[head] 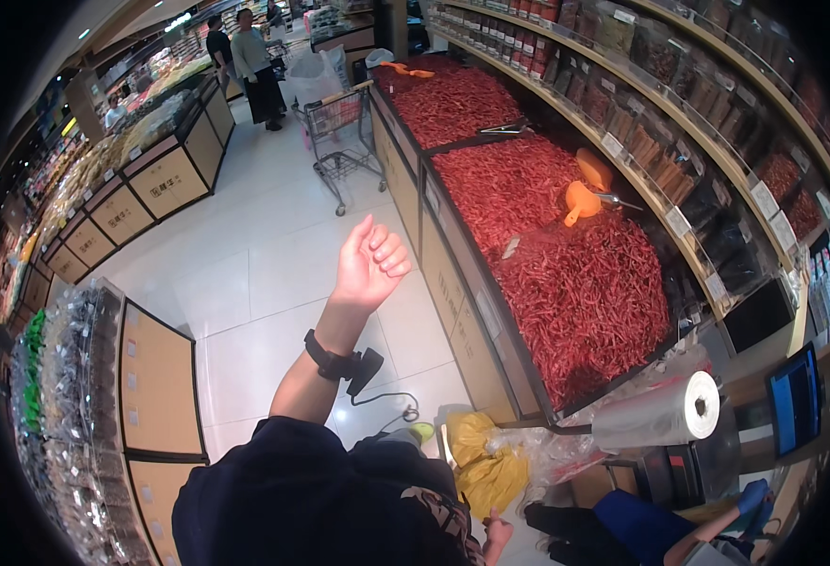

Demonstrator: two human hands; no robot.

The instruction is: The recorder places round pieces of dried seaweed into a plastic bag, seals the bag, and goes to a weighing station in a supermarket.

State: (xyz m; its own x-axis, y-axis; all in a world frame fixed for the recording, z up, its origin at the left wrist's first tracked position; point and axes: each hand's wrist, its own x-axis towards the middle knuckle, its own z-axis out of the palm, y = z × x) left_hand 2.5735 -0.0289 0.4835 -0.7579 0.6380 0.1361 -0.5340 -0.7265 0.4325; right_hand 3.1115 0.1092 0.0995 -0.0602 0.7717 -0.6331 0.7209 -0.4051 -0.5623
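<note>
My left hand [374, 263] is raised before me, its fingers curled into a loose fist with nothing visible in them. A black wrist strap with a small device [344, 364] is worn on that forearm, and a black cable [390, 397] shows below it. To the right of the fist lies a long bin of dried red chillies [584, 304]. Low at my right side, my right hand [497, 532] shows only in part, near a yellow plastic bag [485, 453]. Its fingers look bent, but whether they grip anything is unclear.
Orange scoops [582, 201] and metal tongs [503, 129] lie on the chillies. A plastic bag roll [648, 410] juts out beyond the bin's near end. A shopping cart [337, 134] stands ahead. Display counters [163, 382] line the left. A blue-gloved co-worker [645, 527] is at lower right.
</note>
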